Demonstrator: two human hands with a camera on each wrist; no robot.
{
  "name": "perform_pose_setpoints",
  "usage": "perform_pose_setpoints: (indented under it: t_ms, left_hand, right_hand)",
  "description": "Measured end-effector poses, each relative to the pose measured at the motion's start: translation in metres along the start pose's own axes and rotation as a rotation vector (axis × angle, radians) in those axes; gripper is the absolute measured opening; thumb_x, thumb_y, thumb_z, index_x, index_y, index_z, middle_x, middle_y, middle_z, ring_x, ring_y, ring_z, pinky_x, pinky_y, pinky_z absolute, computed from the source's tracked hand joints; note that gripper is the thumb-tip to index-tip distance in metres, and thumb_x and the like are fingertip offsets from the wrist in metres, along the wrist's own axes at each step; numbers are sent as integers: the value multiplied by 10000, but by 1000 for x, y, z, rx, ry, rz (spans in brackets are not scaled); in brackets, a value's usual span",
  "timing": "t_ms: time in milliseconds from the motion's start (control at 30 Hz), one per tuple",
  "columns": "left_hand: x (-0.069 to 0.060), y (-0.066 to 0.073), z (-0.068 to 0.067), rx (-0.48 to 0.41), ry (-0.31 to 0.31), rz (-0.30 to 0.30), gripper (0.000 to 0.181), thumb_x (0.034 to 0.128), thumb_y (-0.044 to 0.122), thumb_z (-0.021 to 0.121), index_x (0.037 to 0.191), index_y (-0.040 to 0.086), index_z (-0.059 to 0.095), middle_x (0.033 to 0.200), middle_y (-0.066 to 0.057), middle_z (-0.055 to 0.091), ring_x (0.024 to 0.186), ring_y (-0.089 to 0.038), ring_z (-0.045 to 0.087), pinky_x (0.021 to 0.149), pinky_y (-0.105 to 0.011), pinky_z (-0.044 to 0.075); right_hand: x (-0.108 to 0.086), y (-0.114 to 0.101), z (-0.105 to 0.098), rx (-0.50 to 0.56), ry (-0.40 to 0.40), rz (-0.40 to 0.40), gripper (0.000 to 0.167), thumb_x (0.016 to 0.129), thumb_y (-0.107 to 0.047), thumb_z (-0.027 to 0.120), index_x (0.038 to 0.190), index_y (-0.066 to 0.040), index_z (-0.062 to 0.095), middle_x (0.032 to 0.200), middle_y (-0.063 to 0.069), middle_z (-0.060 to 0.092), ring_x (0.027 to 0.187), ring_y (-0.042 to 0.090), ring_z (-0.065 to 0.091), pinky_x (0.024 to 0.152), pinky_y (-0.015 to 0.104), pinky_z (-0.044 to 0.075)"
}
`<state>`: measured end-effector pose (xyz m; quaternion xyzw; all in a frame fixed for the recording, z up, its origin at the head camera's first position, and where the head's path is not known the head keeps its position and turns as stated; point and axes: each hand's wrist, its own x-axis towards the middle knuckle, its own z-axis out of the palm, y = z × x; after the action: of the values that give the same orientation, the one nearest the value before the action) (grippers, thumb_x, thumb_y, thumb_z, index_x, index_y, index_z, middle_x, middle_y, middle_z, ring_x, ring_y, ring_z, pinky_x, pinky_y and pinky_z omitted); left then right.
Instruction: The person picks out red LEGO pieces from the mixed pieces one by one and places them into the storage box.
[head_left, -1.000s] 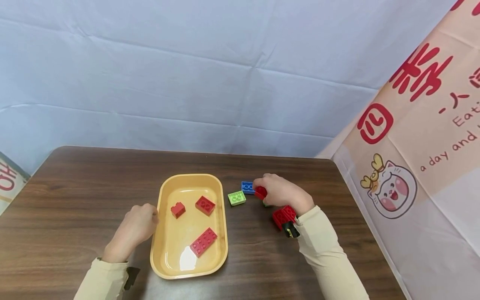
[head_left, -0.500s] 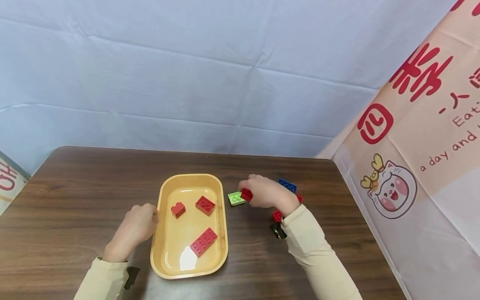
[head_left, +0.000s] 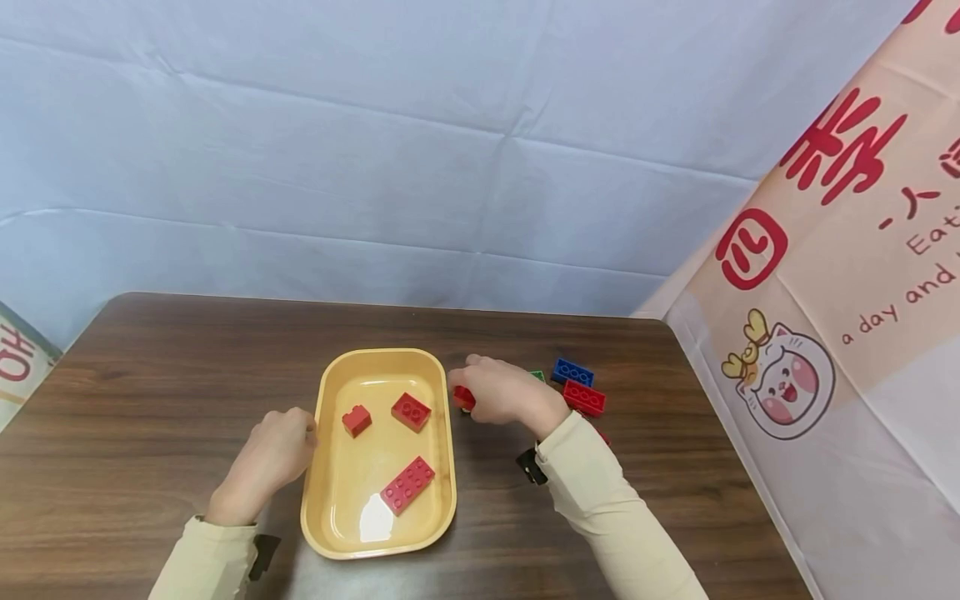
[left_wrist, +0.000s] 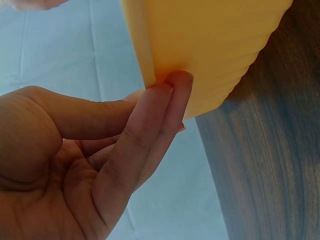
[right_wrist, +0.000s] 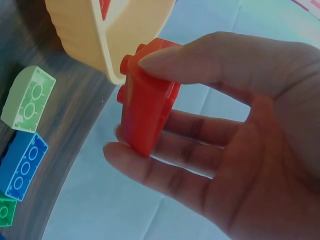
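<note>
In the head view, the left hand [head_left: 273,454] grips the left rim of the tray [head_left: 345,487], which stands on the desk [head_left: 187,358]. Three red pieces lie apart inside it: a small brick [head_left: 356,420], an upturned brick [head_left: 411,411] and a long brick [head_left: 408,485] showing its studs. The right hand [head_left: 510,396] grasps the held brick [head_left: 463,397], also red, just beside the tray's right rim. Farther right, a blue brick [head_left: 573,372] lies next to a red brick [head_left: 584,397], both underside up. In the left wrist view, thumb and fingers pinch the tray's rim, a couple of fingertips resting against the outer wall. In the right wrist view, the grip is firm on the held brick: thumb on one side, fingers on the other, studs toward the tray, whose near end overlaps the desk's edge from this angle. Along the desk sit a pale green brick [right_wrist: 31,97], a ringed blue brick [right_wrist: 25,165] and, cut by the frame, a green brick [right_wrist: 6,211].
</note>
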<state>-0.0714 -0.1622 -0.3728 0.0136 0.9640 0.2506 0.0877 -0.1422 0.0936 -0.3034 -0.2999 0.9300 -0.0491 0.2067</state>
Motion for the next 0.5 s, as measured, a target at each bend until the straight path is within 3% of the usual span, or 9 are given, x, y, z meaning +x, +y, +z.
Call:
perform_pose_setpoints:
  t_ms: [500]
  left_hand:
    - [0,1,-1,3,-3,-2,190,761,-41,461,615,55,535,537,-26,362,486,-173,388,457,-276,305]
  right_hand:
    - [11,-22,9,-20,-35,-45,392,752,-85,719,1127,-131,615,949,34,519,798,152,489,690,241,468]
